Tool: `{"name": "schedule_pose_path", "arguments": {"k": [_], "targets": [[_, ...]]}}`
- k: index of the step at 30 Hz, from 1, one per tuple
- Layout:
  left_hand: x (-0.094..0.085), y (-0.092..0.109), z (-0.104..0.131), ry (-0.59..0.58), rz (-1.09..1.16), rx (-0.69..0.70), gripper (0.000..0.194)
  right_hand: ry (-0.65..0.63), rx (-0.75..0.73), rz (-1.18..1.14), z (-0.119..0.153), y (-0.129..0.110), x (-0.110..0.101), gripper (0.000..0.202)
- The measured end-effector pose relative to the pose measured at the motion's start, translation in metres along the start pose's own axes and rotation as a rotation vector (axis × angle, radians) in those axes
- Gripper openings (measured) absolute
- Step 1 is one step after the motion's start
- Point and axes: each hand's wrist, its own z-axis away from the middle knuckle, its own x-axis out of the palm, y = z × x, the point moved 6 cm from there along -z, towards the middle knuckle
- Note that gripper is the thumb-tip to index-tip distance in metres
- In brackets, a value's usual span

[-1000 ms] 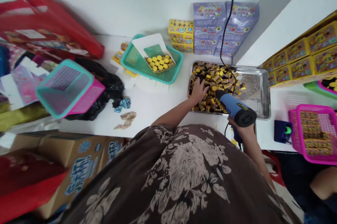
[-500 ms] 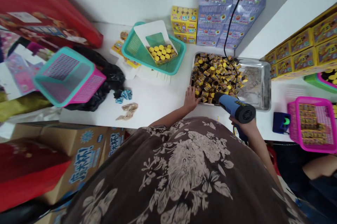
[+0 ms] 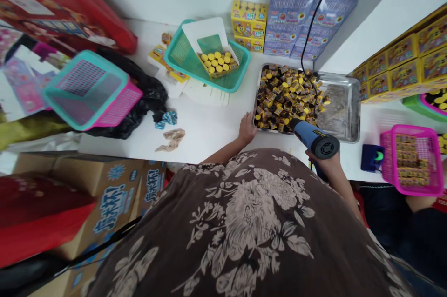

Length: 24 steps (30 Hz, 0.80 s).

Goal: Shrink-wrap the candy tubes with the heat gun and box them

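Observation:
My right hand (image 3: 326, 162) is closed around the handle of a blue-and-black heat gun (image 3: 312, 136). Its dark nozzle points left over the front edge of a metal tray (image 3: 355, 111). Small yellow-and-brown wrapped tubs (image 3: 284, 94), many with yellow lids, are heaped in the tray's left and middle part. At the front left corner of the tray is my left hand (image 3: 247, 129), its fingers curled against the rim. A black cord (image 3: 316, 13) hangs down across the heap.
A teal basket (image 3: 240, 66) holds a box of yellow-lidded tubs. Purple boxes (image 3: 289, 17) and yellow boxes (image 3: 248, 22) stand behind. At the right are a pink basket (image 3: 387, 157), a tape dispenser (image 3: 370, 158) and stacked yellow cartons (image 3: 401, 73). Another person's arm shows beyond the pink basket.
My left hand has slid left and nearer to me, from over the tray's corner to its outer edge. The heat gun has barely moved. The whole view has shifted slightly.

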Motion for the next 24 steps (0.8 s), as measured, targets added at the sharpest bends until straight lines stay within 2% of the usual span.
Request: {"name": "schedule_pose_path", "arguments": {"k": [3,6,10,13,16,19,24], "targets": [[-0.006,-0.033,0.040,-0.021,-0.085,-0.126,0.076,-0.162,-0.006,0.052,0.004,-0.010,0.013,0.048],[-0.016,-0.062,0.068,-0.037,-0.170,-0.219,0.075,-0.247,-0.056,0.087,0.000,-0.030,0.033,0.047],[-0.022,-0.082,0.082,-0.102,-0.215,-0.202,0.075,-0.370,-0.077,0.064,-0.015,-0.054,0.063,0.050],[-0.021,-0.087,0.083,-0.132,-0.214,-0.180,0.074,-0.337,-0.103,0.038,-0.027,-0.072,0.073,0.047],[-0.019,-0.090,0.083,-0.108,-0.189,-0.184,0.075,-0.226,-0.123,-0.001,-0.034,-0.088,0.068,0.044],[-0.018,-0.092,0.084,-0.091,-0.175,-0.178,0.076,-0.176,-0.116,-0.011,-0.034,-0.095,0.053,0.040],[-0.016,-0.095,0.086,-0.097,-0.175,-0.184,0.074,-0.165,-0.031,0.078,-0.028,-0.072,0.011,0.037]]}}
